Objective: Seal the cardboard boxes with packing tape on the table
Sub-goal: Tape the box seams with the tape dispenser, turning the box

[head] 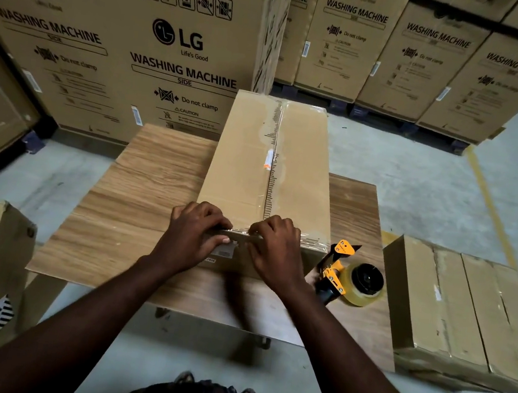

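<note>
Here one table (pixel 143 183) carries one long cardboard box (pixel 242 162), tape (pixel 282 166) along its seam. Both hands, left hand (pixel 196 237) and right hand (pixel 274 249), close together, curl over its near top edge. One tape dispenser (pixel 351 281) lies just right of it.

The box (pixel 245 162) in front of me is matt brown cardboard, its seam covered by glossy, slightly wrinkled clear tape (pixel 283 154). My surface (pixel 142 189) shows smooth wood grain. The dispenser (pixel 334 271) looks like yellow-painted metal, its roll (pixel 351 292) shiny plastic film.
</note>
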Action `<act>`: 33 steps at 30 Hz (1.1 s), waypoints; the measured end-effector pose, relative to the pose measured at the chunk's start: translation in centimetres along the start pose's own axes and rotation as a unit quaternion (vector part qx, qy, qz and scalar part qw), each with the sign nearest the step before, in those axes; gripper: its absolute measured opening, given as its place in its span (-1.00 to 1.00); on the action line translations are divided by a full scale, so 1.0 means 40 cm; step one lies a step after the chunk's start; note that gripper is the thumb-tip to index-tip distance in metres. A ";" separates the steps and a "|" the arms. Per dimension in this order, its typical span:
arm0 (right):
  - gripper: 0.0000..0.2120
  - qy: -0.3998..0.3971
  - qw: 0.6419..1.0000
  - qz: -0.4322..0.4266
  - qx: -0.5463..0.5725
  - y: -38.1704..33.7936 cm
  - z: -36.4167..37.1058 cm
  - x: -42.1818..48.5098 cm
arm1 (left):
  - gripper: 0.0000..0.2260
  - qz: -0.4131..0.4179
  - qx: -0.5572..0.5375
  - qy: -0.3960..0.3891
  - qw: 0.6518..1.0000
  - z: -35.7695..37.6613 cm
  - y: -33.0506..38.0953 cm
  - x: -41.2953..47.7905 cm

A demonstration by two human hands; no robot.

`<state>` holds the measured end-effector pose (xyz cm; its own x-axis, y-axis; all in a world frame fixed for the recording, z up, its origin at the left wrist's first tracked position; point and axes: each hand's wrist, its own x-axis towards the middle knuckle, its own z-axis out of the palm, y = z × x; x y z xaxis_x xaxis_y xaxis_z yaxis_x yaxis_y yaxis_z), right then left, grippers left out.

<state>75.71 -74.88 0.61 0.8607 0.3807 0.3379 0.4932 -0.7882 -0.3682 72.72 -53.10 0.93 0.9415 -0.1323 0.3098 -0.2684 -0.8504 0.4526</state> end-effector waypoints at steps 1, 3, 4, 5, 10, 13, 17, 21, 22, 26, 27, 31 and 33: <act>-0.82 -0.004 1.000 -0.002 0.012 -0.017 -0.002 0.008 | -0.82 -0.002 0.001 0.010 1.000 -0.005 -0.002 -0.006; -0.83 -0.013 0.999 -0.010 0.031 -0.046 0.002 0.028 | -0.84 -0.007 0.002 0.015 1.000 -0.008 -0.007 -0.008; -0.85 -0.018 0.999 -0.013 0.031 -0.058 0.006 0.034 | -0.86 -0.008 0.001 0.014 1.000 -0.009 -0.011 -0.007; -0.87 -0.020 0.999 -0.011 0.027 -0.063 0.010 0.035 | -0.87 -0.009 -0.002 0.010 1.000 -0.008 -0.016 -0.006; -0.73 -0.032 0.998 -0.012 0.054 -0.038 0.013 0.014 | -0.64 -0.001 -0.030 -0.025 0.999 -0.017 -0.040 -0.019; -0.86 -0.053 0.997 -0.004 0.056 -0.055 0.001 0.041 | -0.77 0.028 -0.043 -0.009 0.999 -0.028 -0.045 -0.012; -0.93 -0.051 0.994 0.011 0.091 -0.058 0.002 0.072 | -0.84 0.012 -0.047 0.031 0.998 -0.031 -0.058 0.002; -0.78 -0.054 0.994 0.001 0.091 -0.035 0.013 0.043 | -0.69 -0.006 -0.039 0.017 0.999 -0.025 -0.081 -0.022; -0.77 -0.054 0.995 0.011 0.088 -0.039 0.013 0.045 | -0.65 -0.009 -0.043 0.010 0.999 -0.022 -0.083 -0.027; -0.84 -0.067 0.988 0.029 0.139 -0.097 0.014 0.086 | -0.75 -0.031 -0.093 0.029 0.995 -0.029 -0.079 -0.019; -0.86 -0.072 0.987 0.024 0.144 -0.110 0.020 0.091 | -0.79 -0.036 -0.102 0.037 0.993 -0.030 -0.080 -0.016; -0.86 -0.067 0.987 0.019 0.143 -0.103 0.036 0.083 | -0.67 -0.066 -0.131 0.038 0.988 -0.028 -0.105 -0.037; -0.79 -0.069 0.988 0.016 0.139 -0.093 0.038 0.076 | -0.61 -0.093 -0.165 0.027 0.982 -0.031 -0.112 -0.051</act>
<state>76.69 -70.03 1.70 0.8764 0.4344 0.2078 0.4639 -0.6457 -0.6065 71.75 -48.40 -0.68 0.9706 0.0448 0.2363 -0.1525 -0.6453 0.7486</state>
